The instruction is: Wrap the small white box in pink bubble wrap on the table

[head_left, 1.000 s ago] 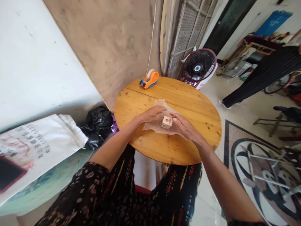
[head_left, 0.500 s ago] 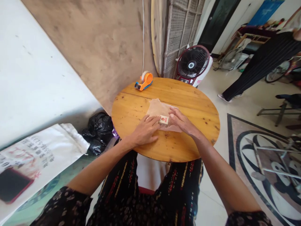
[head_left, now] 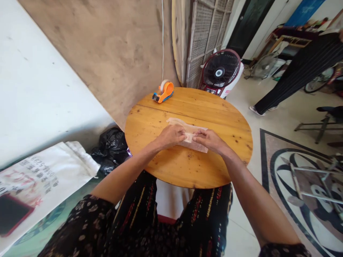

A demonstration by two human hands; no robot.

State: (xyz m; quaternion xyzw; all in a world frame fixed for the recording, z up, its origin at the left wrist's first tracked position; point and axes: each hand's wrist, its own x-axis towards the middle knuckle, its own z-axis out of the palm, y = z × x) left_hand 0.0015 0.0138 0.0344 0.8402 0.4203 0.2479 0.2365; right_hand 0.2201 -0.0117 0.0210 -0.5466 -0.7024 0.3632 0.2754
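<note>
A translucent sheet that looks like bubble wrap [head_left: 197, 146] lies on the round wooden table [head_left: 171, 167], folded over at its middle. The small box is now mostly hidden under the fold, between my hands. My left hand [head_left: 172, 136] has its fingers closed on the left part of the fold. From the right, my right hand [head_left: 210, 140] pinches the same fold, thumb and fingers close together. Loose sheet spreads behind the fingers and toward the front right.
An orange tape dispenser [head_left: 164, 92] stands at the table's far left edge. Behind the table is a fan [head_left: 220, 72]. Black plastic bags [head_left: 111, 148] sit at the left, near a white sack [head_left: 53, 167] with a phone [head_left: 13, 214]. Another person's legs [head_left: 292, 73] are at the right.
My fingers have gone from resting beside the printed box to gripping the wrap. The near part of the sheet is now folded over the box, covering its print.
</note>
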